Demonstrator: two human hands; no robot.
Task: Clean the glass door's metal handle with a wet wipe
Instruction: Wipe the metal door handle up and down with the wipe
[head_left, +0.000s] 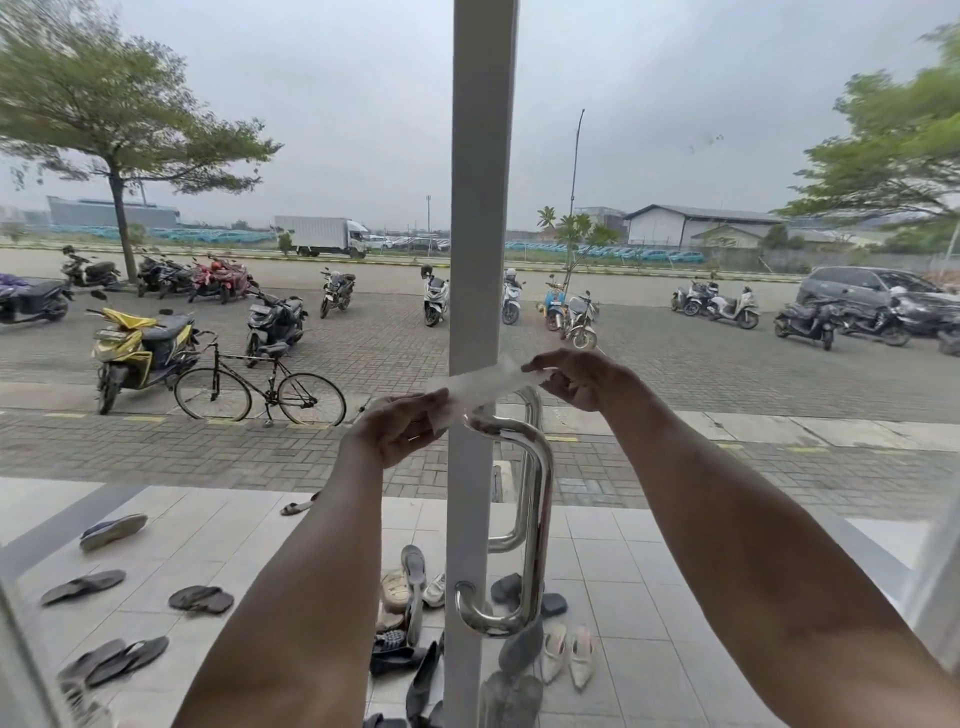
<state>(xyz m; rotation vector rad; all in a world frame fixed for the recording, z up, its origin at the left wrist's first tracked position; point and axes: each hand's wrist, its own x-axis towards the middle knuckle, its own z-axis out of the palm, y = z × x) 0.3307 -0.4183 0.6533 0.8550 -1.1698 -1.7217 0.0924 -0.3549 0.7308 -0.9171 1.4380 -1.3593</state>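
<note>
A polished metal handle, D-shaped, is fixed to the white frame of the glass door at centre. A thin white wet wipe is stretched flat just above the handle's top bend. My left hand pinches the wipe's lower left end, left of the frame. My right hand pinches its upper right end, right of the frame. The wipe's lower edge hangs close to the top curve of the handle; contact cannot be told.
Through the glass, several sandals and shoes lie on the tiled porch below the handle. A bicycle and parked motorbikes stand on the paved lot beyond. A second handle shows behind the glass.
</note>
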